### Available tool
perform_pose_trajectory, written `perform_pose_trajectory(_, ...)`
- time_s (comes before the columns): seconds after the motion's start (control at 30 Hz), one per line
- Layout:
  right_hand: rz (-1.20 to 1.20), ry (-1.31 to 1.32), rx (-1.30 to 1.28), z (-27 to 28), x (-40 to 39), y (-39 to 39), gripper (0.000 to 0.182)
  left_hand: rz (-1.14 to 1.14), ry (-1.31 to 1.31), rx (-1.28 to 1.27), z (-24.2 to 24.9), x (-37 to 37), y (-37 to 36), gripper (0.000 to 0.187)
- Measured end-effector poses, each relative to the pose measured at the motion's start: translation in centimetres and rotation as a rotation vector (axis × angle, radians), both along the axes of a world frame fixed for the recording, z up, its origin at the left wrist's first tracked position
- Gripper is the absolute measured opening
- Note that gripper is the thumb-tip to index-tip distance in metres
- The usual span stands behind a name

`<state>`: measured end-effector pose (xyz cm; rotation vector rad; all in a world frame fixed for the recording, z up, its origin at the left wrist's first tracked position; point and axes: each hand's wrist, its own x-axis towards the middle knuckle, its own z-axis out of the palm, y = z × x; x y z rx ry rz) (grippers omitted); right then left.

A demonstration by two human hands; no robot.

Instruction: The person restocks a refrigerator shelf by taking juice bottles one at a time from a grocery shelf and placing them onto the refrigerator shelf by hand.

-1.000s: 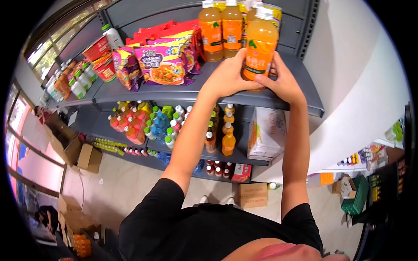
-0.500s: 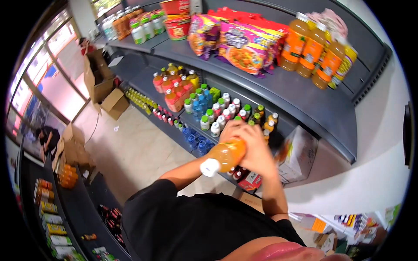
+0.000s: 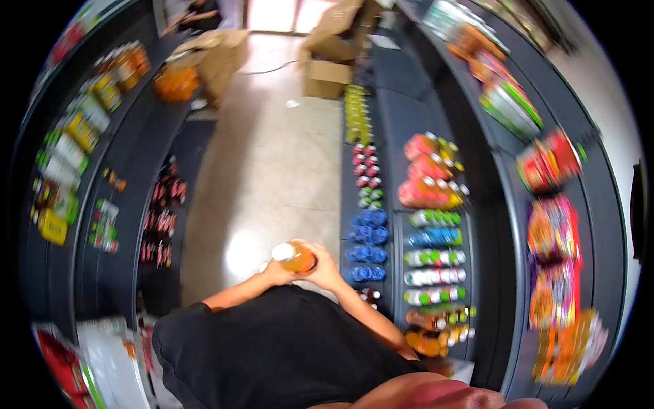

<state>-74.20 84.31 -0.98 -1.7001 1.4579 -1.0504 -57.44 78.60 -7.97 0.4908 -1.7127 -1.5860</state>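
Note:
Both of my hands hold one orange juice bottle with a white cap, close to my chest and over the aisle floor. My left hand cups it from below on the left. My right hand wraps it from the right. The bottle lies tilted, cap pointing up and left. The view is blurred from head motion.
Dark shelves of bottled drinks and snack bags run along the right. Another dark shelf unit with packaged goods lines the left. A pale tiled aisle floor lies between them. Cardboard boxes stand at the far end.
The bottle came off the top shelf and down to my chest. My view has swung left, from facing the shelf to looking along the aisle.

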Motion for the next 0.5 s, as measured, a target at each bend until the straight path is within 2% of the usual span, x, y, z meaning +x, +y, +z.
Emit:
perform_pose_trajectory(0.03,-0.02,-0.375,0.149,-0.9,2.0,-1.6,0.06,-0.047,-0.122,0.179,3.4,1.9,-1.7,0.069)
perform_pose_trajectory(0.1,0.003,-0.47,0.3,-3.6,4.5,-5.1,0.056,-0.011,-0.243,-0.032,3.3,5.0,-5.5,0.068)
perform_pose_trajectory(0.13,0.04,-0.492,0.331,-5.7,5.8,-7.1,0.054,0.013,-0.267,0.014,3.4,6.6,-7.1,0.065)
perform_pose_trajectory(0.2,0.06,-0.51,0.427,-6.3,8.6,-10.6,0.057,0.055,-0.294,0.066,3.0,9.6,-9.8,0.061)
perform_pose_trajectory(0.3,0.054,-0.565,0.564,-6.8,11.5,-15.6,0.055,-0.096,-0.443,0.206,1.6,13.0,-14.7,0.065)
perform_pose_trajectory(0.33,0.039,-0.606,0.618,-6.4,12.3,-17.0,0.054,-0.062,-0.493,0.147,0.7,13.6,-15.9,0.066)
perform_pose_trajectory(0.43,0.052,-0.637,0.667,-6.6,13.8,-21.7,0.051,-0.002,-0.427,0.291,-2.1,14.6,-19.0,0.065)
perform_pose_trajectory(0.5,0.098,-0.636,0.652,-7.3,14.0,-24.4,0.05,0.033,-0.35,0.289,-1.2,15.1,-21.2,0.063)
